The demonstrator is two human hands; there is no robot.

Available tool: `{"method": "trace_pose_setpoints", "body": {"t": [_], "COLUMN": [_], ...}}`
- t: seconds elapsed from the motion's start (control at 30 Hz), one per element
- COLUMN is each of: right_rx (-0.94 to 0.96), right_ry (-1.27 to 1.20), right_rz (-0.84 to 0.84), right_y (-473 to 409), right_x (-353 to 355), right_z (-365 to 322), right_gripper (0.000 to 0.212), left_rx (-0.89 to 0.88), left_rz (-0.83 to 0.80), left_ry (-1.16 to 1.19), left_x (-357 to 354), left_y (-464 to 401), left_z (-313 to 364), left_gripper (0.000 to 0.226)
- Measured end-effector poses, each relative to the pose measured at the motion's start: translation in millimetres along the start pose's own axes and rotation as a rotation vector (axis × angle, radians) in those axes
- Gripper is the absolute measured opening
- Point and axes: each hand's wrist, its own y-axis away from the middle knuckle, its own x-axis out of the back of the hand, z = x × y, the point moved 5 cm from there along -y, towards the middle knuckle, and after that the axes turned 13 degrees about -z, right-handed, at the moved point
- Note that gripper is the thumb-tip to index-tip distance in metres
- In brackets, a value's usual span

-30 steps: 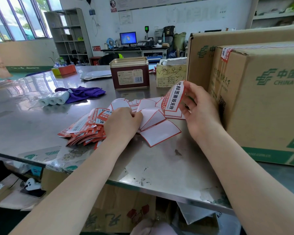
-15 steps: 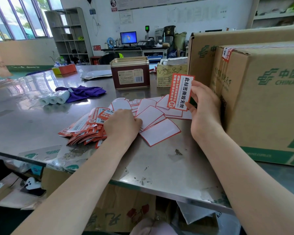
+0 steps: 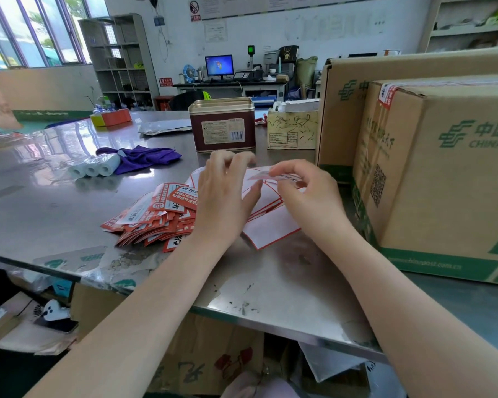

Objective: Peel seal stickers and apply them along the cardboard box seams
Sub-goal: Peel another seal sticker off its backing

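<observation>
My right hand (image 3: 308, 196) pinches a red-and-white seal sticker (image 3: 273, 176), held almost flat over the table. My left hand (image 3: 224, 193) is lifted beside it with fingers spread near the sticker's left end; blur hides whether it touches. A heap of unpeeled red stickers (image 3: 153, 216) lies to the left. Several empty white backing sheets (image 3: 270, 228) lie under both hands. The cardboard box (image 3: 449, 179) with green print stands at the right, with one seal sticker (image 3: 385, 96) over its top corner.
A second, larger box (image 3: 345, 110) stands behind the first. A brown tin (image 3: 223, 126), a small scribbled carton (image 3: 292, 129), a purple cloth (image 3: 144, 158) and white paper rolls (image 3: 95, 168) sit on the steel table (image 3: 285, 288). The table's front edge runs close below my forearms.
My right hand lowered the sticker from upright near the box to flat over the backing sheets. My left hand lifted off the sticker heap and moved right toward it.
</observation>
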Motion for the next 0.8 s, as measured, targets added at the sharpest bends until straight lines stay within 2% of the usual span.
{"method": "trace_pose_setpoints", "body": {"t": [0.07,0.17,0.3,0.4,0.47,0.63,0.7,0.8], "right_rx": [0.012,0.032,0.051,-0.009,-0.076,-0.186,-0.179,-0.159], "right_ry": [0.042,0.03,-0.065,-0.149,-0.194,-0.276,-0.215,-0.145], "right_rz": [-0.02,-0.014,0.012,0.124,0.186,0.136,0.14,0.148], "right_y": [0.4,1.2,1.4,-0.7,-3.2,-6.8,-7.2,-5.7], "right_x": [-2.4,-0.5,0.2,8.7,13.4,8.6,9.1,8.4], "right_z": [-0.4,-2.6,-3.2,4.1,12.8,27.4,27.0,25.9], "right_gripper": [0.022,0.025,0.036,0.051,0.053,0.036,0.027,0.026], "left_rx": [-0.023,-0.029,-0.028,0.026,0.082,0.136,0.163,0.197], "left_rz": [0.051,0.09,0.094,0.124,0.146,0.098,0.085,0.084], "left_ry": [-0.033,-0.045,-0.042,0.035,0.102,0.155,0.156,0.137], "left_x": [2.5,5.3,0.8,1.9,4.8,-1.0,-2.4,-4.3], "left_y": [1.4,2.3,1.0,-0.2,-0.4,-0.9,-2.4,-2.5], "left_z": [1.7,3.3,4.7,-1.4,-8.9,-15.7,-18.4,-21.3], "left_gripper": [0.017,0.02,0.011,0.019,0.02,0.027,0.026,0.025]}}
